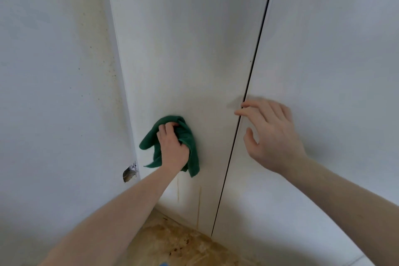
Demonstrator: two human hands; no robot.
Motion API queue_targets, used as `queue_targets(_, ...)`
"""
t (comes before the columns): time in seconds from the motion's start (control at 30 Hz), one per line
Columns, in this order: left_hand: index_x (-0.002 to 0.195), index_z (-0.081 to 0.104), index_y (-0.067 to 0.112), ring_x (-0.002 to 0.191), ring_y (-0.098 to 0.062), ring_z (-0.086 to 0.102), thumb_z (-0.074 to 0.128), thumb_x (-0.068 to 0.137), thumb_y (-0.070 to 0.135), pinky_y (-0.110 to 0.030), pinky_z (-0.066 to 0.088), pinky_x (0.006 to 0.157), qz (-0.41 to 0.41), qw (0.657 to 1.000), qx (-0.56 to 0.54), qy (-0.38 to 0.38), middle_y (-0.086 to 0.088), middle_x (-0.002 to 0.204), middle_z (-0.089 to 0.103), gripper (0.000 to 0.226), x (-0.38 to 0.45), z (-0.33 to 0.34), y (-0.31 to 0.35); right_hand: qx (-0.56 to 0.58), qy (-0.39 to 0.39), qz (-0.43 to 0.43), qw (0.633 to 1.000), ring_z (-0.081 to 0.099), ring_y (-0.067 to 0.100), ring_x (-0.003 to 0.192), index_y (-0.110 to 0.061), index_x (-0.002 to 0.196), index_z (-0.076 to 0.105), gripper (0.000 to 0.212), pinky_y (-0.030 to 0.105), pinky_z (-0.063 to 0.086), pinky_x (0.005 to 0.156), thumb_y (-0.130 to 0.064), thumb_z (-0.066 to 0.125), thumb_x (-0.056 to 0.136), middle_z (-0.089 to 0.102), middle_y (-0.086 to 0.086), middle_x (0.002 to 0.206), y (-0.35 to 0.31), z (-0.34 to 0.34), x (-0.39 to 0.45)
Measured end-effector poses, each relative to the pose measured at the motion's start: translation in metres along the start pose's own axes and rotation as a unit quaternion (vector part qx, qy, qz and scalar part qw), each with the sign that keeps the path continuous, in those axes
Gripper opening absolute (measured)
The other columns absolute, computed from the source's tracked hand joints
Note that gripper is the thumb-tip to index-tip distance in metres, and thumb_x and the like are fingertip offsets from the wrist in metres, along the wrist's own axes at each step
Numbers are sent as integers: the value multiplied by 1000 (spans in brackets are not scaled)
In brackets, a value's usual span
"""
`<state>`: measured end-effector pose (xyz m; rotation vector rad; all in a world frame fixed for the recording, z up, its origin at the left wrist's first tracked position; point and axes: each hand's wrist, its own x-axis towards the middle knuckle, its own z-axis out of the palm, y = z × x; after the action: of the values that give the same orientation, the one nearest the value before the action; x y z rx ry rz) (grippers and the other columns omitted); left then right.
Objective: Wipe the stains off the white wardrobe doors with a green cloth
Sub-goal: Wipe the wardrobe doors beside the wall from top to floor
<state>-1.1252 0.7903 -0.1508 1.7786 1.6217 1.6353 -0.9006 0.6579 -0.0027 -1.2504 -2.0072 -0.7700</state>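
Head view: left hand (pixel 172 147) is gripping a bunched green cloth (pixel 187 136), fingers curled over the top of the wad, knuckles toward camera, and pressing it against the left wardrobe door (pixel 183 49). Left forearm is reaching up from the near left, wrist roughly straight. Loose ends of the cloth are hanging down left and right of the hand. The cloth is sitting low on the left door, roughly midway across it, between the wall edge and the dark gap between doors.

Right hand (pixel 269 134) is holding nothing, fingers spread and loosely extended, thumb splayed out below. Its fingertips (pixel 239 112) are reaching the edge of the right wardrobe door (pixel 323 60) at the gap; slightly motion-blurred, so contact is hard to confirm. Right forearm is coming in from the near right.

Brownish drip stains (pixel 199 205) are running down the left door just below the cloth. The white wall (pixel 54 71) on the left is showing small specks and a chipped hole (pixel 129 174) near the door edge. A speckled wooden floor (pixel 177 244) is lying at the near bottom.
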Motion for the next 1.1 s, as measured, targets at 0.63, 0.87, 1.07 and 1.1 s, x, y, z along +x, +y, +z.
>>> queue_targets(0.63,115,45,5,109,-31,40,58,79,-10,-52,44,99,-222,957,167,-78,-7,113,42,42,-116,83,-148,-137,89,-125,979,62,30,111,-22,106,76,25,43,37,93,-21,60,86,71,0,122,50,52,6)
queue_targets(0.87,136,52,11,120,-41,54,47,97,5,-51,52,101,-506,839,100,-171,-18,128,60,40,-122,82,-168,-130,86,-124,980,60,28,111,-22,103,76,24,44,39,92,-20,60,85,71,1,121,51,56,4)
queue_targets(1.07,128,56,16,105,-32,60,49,94,18,-46,53,98,-537,818,-171,-119,-14,119,61,35,-101,61,-92,-121,72,-117,983,56,27,111,-21,101,76,24,43,39,93,-20,61,83,71,2,120,49,51,5)
queue_targets(1.1,119,61,15,101,-29,60,51,96,19,-42,52,94,-526,814,-221,-107,-13,116,64,25,-95,52,-70,-122,69,-116,983,56,28,111,-21,101,76,23,43,38,94,-20,61,84,71,2,120,49,48,5)
